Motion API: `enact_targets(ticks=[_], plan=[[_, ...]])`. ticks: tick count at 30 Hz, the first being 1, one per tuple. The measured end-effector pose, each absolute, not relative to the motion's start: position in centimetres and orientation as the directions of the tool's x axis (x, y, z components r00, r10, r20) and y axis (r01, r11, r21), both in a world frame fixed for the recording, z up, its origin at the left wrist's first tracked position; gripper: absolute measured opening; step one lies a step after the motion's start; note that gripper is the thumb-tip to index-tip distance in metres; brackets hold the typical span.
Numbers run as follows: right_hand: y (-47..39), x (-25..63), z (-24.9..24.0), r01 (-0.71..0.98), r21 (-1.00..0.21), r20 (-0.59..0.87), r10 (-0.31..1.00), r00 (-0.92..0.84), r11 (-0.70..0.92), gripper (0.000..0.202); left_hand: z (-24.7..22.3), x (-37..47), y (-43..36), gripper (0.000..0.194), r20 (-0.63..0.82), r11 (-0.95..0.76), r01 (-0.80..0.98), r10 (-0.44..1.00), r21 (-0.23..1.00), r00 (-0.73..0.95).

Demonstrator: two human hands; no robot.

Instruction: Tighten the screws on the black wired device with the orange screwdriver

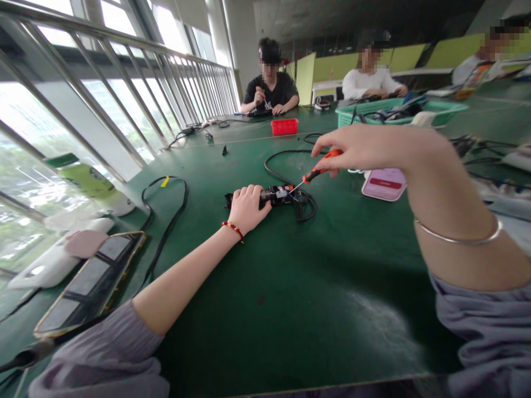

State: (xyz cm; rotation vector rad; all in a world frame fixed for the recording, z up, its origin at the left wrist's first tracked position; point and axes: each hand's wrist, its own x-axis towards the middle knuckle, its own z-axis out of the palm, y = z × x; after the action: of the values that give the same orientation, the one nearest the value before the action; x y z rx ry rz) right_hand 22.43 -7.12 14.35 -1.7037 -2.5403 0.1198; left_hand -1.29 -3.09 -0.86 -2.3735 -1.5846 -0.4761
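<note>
My left hand is closed over a black electronic device, pressing it to the green table. The device lies on its side with its right end opened up, and small wires and metal parts show there. In my right hand is an orange and black screwdriver, gripped by the handle. Its thin shaft slants down to the left, and the tip meets the opened end of the device or sits just above it; I cannot tell which. A black cable curls beside that end.
A pink-screened phone lies right of the device. Beyond are a red bin and a green basket of parts. On the left are a bottle, another phone and a looped cable. Several people sit across the table.
</note>
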Motion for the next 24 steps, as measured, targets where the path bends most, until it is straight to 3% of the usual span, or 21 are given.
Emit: enact_targets(ticks=[4, 10, 12, 16, 18, 20, 24], plan=[[-7.1, 22.5, 14.5, 0.920, -0.078, 0.060, 0.923, -0.381, 0.384, 0.044, -0.8, -1.3, -3.1, 0.031, 0.399, -0.379, 0.925, 0.844, -0.028, 0.359], [-7.5, 22.0, 14.4, 0.932, -0.228, -0.169, 0.931, -0.323, 0.282, 0.046, -0.7, -1.2, -3.1, 0.031, 0.396, -0.375, 0.927, 0.847, -0.024, 0.354], [-7.4, 22.1, 14.3, 0.924, -0.208, -0.120, 0.929, -0.351, 0.322, 0.040, -0.8, -1.2, -3.1, 0.030, 0.394, -0.379, 0.925, 0.848, -0.019, 0.355], [-6.8, 22.5, 13.9, 0.894, -0.033, 0.093, 0.892, -0.443, 0.447, 0.033, -0.8, -1.2, -3.0, 0.030, 0.396, -0.384, 0.923, 0.844, -0.023, 0.361], [-6.6, 22.5, 13.8, 0.893, 0.001, 0.126, 0.886, -0.447, 0.450, 0.034, -0.8, -1.2, -3.1, 0.030, 0.396, -0.379, 0.925, 0.846, -0.028, 0.358], [-6.7, 22.3, 13.8, 0.912, -0.033, 0.087, 0.910, -0.406, 0.410, 0.036, -0.7, -1.1, -3.1, 0.030, 0.394, -0.372, 0.927, 0.848, -0.034, 0.355], [-7.5, 21.5, 14.2, 0.937, -0.127, -0.124, 0.932, -0.340, 0.325, 0.044, -0.6, -0.9, -3.1, 0.031, 0.391, -0.370, 0.928, 0.849, -0.041, 0.355]])
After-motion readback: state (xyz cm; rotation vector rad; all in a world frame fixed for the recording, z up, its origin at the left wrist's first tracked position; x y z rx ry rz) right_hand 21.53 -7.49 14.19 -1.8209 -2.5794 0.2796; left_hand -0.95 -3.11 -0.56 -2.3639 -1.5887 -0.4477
